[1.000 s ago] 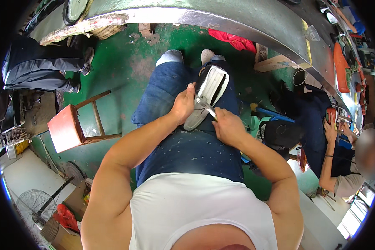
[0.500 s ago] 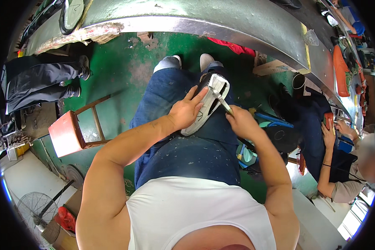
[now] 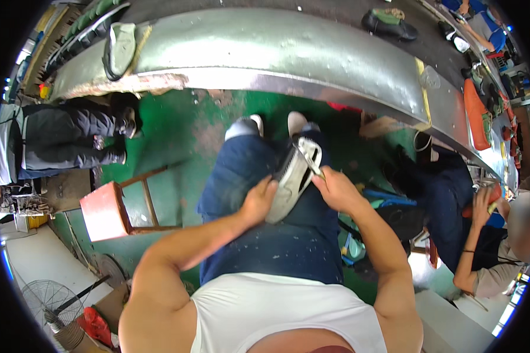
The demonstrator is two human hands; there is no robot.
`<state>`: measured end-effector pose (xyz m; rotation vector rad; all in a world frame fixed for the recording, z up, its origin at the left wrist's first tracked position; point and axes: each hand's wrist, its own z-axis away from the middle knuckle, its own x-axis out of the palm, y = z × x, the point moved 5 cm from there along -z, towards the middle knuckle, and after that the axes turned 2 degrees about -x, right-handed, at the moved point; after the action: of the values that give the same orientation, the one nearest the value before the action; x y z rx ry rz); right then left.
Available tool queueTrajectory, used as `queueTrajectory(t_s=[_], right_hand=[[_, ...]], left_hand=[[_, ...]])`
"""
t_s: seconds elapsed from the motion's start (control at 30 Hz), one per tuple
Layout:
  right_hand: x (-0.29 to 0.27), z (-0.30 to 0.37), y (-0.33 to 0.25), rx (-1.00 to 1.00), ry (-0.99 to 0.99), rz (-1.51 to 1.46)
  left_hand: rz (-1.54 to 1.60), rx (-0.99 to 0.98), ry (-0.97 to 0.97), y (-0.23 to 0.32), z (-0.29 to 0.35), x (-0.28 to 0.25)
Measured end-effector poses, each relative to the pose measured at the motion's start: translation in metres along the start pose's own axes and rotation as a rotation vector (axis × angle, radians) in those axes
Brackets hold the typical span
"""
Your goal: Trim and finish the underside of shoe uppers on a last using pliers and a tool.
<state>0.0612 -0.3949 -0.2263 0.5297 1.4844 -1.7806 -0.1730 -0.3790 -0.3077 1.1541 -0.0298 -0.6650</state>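
Note:
A shoe [image 3: 284, 199] lies across my thighs with its pale underside up, its far end toward my knees. White jagged edging runs round the far opening, and a dark side shows on the left. My left hand [image 3: 258, 202] is closed on the shoe's left side, near its middle. In my right hand [image 3: 334, 187] is a metal hand tool that looks like pincers [image 3: 310, 161], gripped by the handle. Its metal head lies against the edging at the far end of the shoe. My right fingers partly hide the handle.
A metal-edged bench [image 3: 247, 53] curves across beyond my feet, with a dark shoe [image 3: 390, 25] on it. A stool with a red seat [image 3: 105, 212] stands at my left, near a wire fan [image 3: 47, 294]. At right a seated co-worker [image 3: 483, 235] handles a reddish shoe.
The view has tilted up, showing more bench. My left hand has slid back along the shoe from its far end, its fingers now curled. The tool's head still lies at the far end.

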Motion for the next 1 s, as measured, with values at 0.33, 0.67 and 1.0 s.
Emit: queueTrajectory(t_s=[0.33,0.67,1.0], right_hand=[[0.039,0.053,0.004,0.128,0.012,-0.345],[0.067,0.096,0.051,0.226,0.398,-0.922],[0.030,0.097,0.017,0.239,0.190,-0.546]], left_hand=[[-0.386,0.083,-0.372,0.045,0.011,-0.014],[-0.071,0.632,-0.031,0.220,-0.001,-0.089],[-0.099,0.015,-0.603,0.088,-0.055,0.001]])
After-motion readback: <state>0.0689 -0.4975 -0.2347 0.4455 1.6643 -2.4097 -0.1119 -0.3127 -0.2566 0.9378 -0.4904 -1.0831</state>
